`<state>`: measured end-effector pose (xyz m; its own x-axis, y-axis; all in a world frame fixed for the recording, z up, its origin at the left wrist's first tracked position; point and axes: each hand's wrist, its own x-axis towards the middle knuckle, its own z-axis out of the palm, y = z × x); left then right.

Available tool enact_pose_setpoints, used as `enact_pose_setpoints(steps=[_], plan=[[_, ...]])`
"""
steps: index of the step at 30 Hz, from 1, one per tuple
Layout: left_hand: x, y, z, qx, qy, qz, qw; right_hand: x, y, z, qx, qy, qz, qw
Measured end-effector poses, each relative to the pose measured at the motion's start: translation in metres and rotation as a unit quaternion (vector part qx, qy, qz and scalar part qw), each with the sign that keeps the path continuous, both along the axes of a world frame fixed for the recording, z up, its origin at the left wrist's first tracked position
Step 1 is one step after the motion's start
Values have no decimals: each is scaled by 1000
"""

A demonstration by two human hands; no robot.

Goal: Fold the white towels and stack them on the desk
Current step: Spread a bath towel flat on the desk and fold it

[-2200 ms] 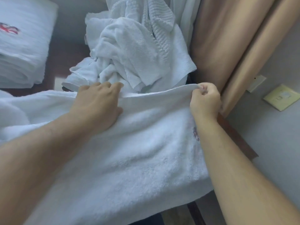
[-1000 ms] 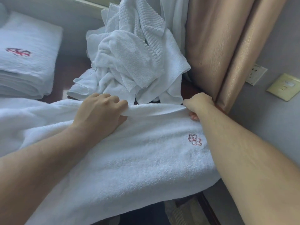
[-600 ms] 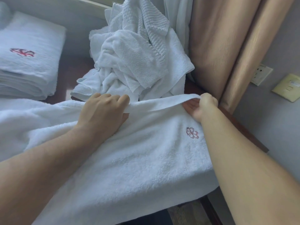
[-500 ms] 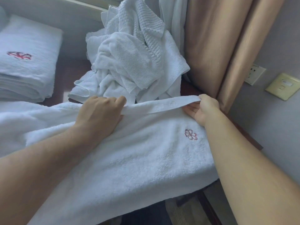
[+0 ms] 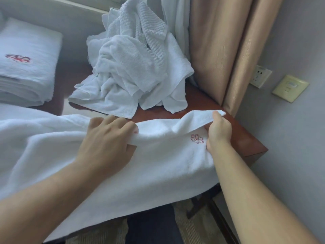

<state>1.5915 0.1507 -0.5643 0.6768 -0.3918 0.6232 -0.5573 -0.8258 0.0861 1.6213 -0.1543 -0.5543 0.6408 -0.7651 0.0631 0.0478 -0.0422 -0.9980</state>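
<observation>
The left hand [image 5: 107, 143] lies knuckles-up on the white towel [image 5: 158, 169], its fingers curled over the towel's far edge and its thumb tucked beneath, so it grips a fold of the cloth. The right hand [image 5: 219, 131] pinches the towel's far right corner, thumb on top and fingers under, and holds that corner lifted off the layer below. Just left of the right hand, a small red embroidered flower [image 5: 197, 138] shows on the towel. The towel spreads across the near part of the reddish-brown worktop [image 5: 246, 138], and its near edge hangs over the front. Beyond the towel sits a rumpled heap of white towels [image 5: 133, 71]. Left of that heap stands a stack of folded towels [image 5: 26, 64] with a red emblem on top. Right of the heap hang tan curtains [image 5: 219, 46].
</observation>
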Motion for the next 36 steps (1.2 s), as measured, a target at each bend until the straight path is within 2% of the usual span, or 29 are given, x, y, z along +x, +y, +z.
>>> enact_pose_setpoints(steps=[9, 13, 16, 18, 21, 28, 31, 36], plan=[[68, -4, 7, 55, 8, 34, 998, 63, -1, 1, -135, 61, 17, 989], [74, -9, 16, 75, 40, 58, 995, 66, -18, 20, -94, 110, 79, 986], [62, -8, 17, 10, 35, 74, 997, 39, -27, 27, -218, 118, -67, 966], [52, -3, 11, -26, 36, 68, 997, 12, -23, 16, -239, 116, -124, 956], [40, 4, 3, 4, 32, 31, 999, -13, -13, -3, -254, 132, -142, 948], [33, 2, 7, 68, -3, -38, 997, -19, -5, -3, -277, 55, -142, 949], [33, 2, 7, 67, -12, -43, 997, -22, -4, -5, -315, 47, -147, 937], [32, 2, 6, 47, -13, -34, 998, -25, -3, -4, -311, 49, -146, 938]])
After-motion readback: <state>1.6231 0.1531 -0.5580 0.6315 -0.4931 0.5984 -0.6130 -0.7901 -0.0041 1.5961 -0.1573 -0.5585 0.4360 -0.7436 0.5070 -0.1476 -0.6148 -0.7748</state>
